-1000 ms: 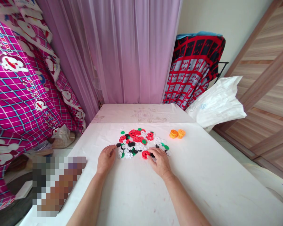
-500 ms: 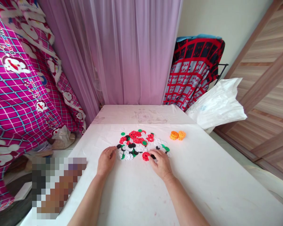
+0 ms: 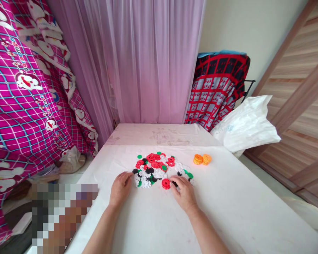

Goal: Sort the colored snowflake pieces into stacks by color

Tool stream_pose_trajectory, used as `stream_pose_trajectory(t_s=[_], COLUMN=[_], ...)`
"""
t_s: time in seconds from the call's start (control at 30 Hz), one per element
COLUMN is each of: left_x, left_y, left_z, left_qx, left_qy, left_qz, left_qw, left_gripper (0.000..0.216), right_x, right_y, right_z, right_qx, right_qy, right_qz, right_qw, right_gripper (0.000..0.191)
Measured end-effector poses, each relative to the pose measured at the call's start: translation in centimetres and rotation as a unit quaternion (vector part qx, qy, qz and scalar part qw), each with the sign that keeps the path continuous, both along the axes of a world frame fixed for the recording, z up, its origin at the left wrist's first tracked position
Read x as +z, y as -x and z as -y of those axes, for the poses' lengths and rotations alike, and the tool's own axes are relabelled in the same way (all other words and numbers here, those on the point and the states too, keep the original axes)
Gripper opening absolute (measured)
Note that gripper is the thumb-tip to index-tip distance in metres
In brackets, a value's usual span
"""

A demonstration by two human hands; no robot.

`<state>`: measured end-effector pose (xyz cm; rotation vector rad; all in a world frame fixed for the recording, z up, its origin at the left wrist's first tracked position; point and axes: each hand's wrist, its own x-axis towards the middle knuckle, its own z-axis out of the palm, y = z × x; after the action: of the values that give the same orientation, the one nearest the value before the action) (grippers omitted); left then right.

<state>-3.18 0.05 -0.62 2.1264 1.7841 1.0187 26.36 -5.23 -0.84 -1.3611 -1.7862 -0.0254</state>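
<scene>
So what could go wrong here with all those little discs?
The right hand works at the near edge of the pile beside a red disc; a nudge could scatter loose discs over the white table. The colours lie mixed and overlapping, so one grab might lift two. The left hand touches the pile's left side and could shove pieces.

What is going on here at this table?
A person works with both bare hands at a white table. A pile of small flower-shaped plastic discs, red, white, black and green, lies on it. The left hand rests palm down at the pile's left edge, fingertips touching it. The right hand has its fingertips at a red disc and a black piece on the near edge; whether it grips one is unclear. Two orange stacks stand apart to the right.
</scene>
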Motion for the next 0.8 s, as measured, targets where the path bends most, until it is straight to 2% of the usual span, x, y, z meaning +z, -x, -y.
stream_pose_trajectory(t_s=[0.43,0.63,0.8], left_x=[0.2,0.3,0.2], left_y=[0.0,0.0,0.1], left_z=[0.1,0.0,-0.3], left_qx=[-0.008,-0.018,-0.02], left_qy=[-0.002,0.004,0.002], left_qz=[-0.004,0.001,0.002], left_qw=[1.0,1.0,1.0], left_gripper=[0.034,0.035,0.033], right_x=[-0.1,0.2,1.3], right_y=[-0.5,-2.3,-2.8], right_z=[-0.4,-3.5,-7.0], right_qx=[-0.023,-0.118,-0.104], right_qy=[-0.025,-0.053,0.012], right_qz=[0.0,0.021,0.093], right_qw=[0.999,0.991,0.99], right_gripper=[0.023,0.024,0.021])
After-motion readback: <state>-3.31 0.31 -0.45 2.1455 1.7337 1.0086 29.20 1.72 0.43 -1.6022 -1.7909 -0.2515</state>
